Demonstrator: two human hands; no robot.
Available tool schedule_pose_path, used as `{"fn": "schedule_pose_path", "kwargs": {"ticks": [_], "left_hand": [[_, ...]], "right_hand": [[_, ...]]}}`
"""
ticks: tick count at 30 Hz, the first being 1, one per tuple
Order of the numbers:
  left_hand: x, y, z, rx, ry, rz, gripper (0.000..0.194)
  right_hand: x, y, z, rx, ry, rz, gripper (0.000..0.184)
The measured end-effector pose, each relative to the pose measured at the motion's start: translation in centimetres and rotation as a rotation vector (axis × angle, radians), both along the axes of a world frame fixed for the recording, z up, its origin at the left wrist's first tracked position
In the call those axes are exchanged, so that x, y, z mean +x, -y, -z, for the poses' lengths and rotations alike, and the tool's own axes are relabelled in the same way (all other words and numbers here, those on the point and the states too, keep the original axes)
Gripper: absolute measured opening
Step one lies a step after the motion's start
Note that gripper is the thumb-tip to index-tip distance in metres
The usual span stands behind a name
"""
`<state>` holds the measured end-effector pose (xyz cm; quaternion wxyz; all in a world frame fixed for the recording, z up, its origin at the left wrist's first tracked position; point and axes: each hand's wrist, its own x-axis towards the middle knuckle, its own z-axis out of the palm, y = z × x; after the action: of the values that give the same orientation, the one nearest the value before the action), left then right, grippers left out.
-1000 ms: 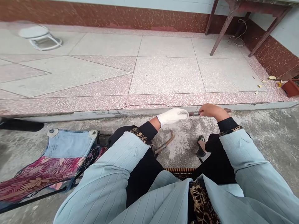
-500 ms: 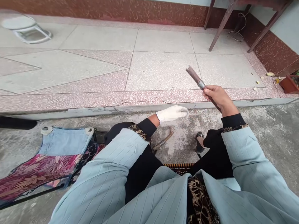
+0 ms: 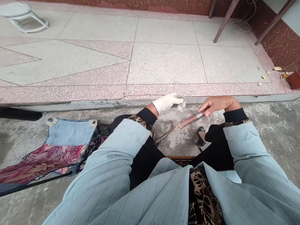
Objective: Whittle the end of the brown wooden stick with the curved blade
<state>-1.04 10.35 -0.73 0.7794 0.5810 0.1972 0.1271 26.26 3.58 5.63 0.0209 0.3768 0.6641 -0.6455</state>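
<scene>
Head view: a bare right hand grasps a reddish-brown, cylindrical rod bound with silvery wire

The rod is just right of the middle of the frame, slanting down to the left from the fingers, its pale, rough end lowest. The right hand's fingers and thumb are closed around it beside the wire binding. The left hand in a white knitted glove is near the centre of the frame, its fingers curled into a loop, apart from the rod; whether anything is gripped inside that curl, I cannot tell.

Below the gloved hand, a bent, brown, stick-like piece lies on the rough grey concrete ground, to the left of a black shoe. Pale blue pinstriped sleeves with dark patterned cuffs fill much of the lower frame, and a yellow-and-black woven seat edge shows between the dark trouser legs.

At the lower left is a folding chair of light blue denim and magenta floral cloth. Beyond the hands, a pink-and-grey speckled terrazzo step crosses the upper frame, bearing a white stool at the upper left and brown wooden furniture legs at the upper right. A reddish-brown pot is at the right edge.
</scene>
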Motion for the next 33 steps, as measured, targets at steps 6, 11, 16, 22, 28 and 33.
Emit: {"fn": "schedule_pose_path", "kwargs": {"ticks": [6, 11, 16, 22, 28, 33], "left_hand": [[0.4, -0.1, 0.3, -0.115, 0.070, 0.063, 0.032], [0.5, 0.1, 0.8, -0.213, 0.046, 0.040, 0.029], [0.5, 0.4, 0.9, -0.236, 0.033, 0.054, 0.030], [1.3, 1.4, 0.8, -0.210, 0.063, 0.023, 0.033], [2.0, 2.0, 0.5, -0.177, 0.004, -0.089, 0.026], [2.5, 2.5, 0.1, -0.104, -0.045, -0.194, 0.015]], "right_hand": [[-0.7, 0.6, -1.4, 0.348, -0.457, 0.723, 0.041], [-0.7, 0.0, -1.0, 0.357, -0.479, 0.904, 0.047], [-0.5, -0.9, 0.3, 0.343, -0.502, 1.052, 0.054], [-4.9, -1.3, 3.4, 0.245, -0.419, 1.098, 0.056], [-6.5, -1.0, 3.6, 0.210, -0.323, 0.864, 0.050], [-6.9, -1.1, 3.5, 0.248, -0.238, 0.902, 0.039]]}}
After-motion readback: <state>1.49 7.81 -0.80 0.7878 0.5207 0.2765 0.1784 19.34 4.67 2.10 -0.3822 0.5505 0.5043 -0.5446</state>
